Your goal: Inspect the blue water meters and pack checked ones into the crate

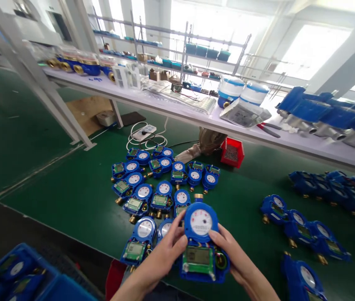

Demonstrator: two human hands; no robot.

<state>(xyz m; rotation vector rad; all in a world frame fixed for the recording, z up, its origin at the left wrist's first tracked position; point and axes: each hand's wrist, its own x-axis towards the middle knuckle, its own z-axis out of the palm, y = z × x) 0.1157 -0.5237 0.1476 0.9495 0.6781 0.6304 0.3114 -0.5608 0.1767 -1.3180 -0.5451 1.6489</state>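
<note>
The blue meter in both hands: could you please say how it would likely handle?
The blue meter is probably stiff, since its moulded case looks solid. It may be heavy for its size, given the brass fitting. Its exposed circuit board could be fragile if pressed.

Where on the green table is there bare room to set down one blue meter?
The green table has one wide bare patch between the held meter and the right-hand meter group, in front of the red bin. Another lies left of the meter cluster, toward the front edge. It is crowded inside the cluster, where meters lie close together.
</note>
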